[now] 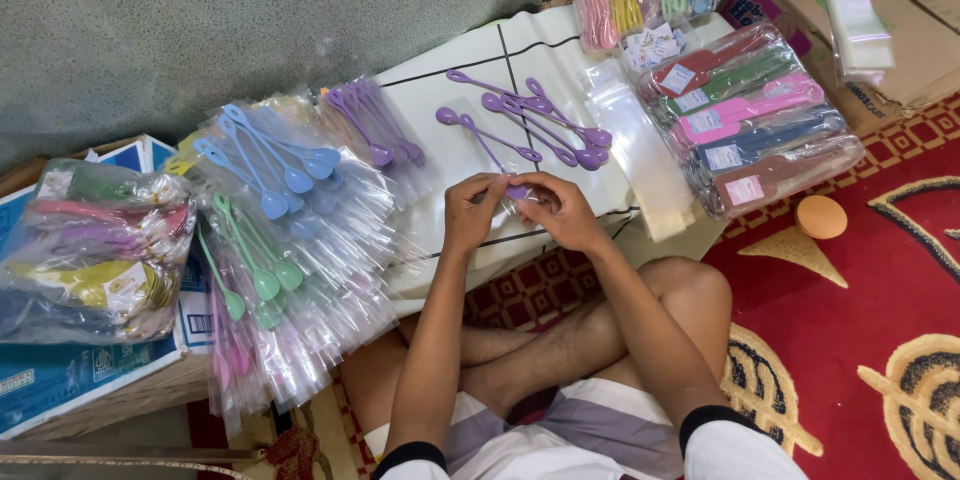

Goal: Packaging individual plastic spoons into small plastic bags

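Purple spoon (pixel 517 191), bowl end pinched between the fingertips of the left hand (pixel 472 212) and right hand (pixel 565 212), sits over the near edge of the white bench (pixel 440 120). It looks slim, smooth and long-handled, so it could slip and scatter the loose purple spoons (pixel 530 115) beyond.

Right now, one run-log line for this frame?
left hand: holds purple plastic spoon | right hand: pinches its bowl end | white board: loose purple spoons | left: bagged blue and green spoons
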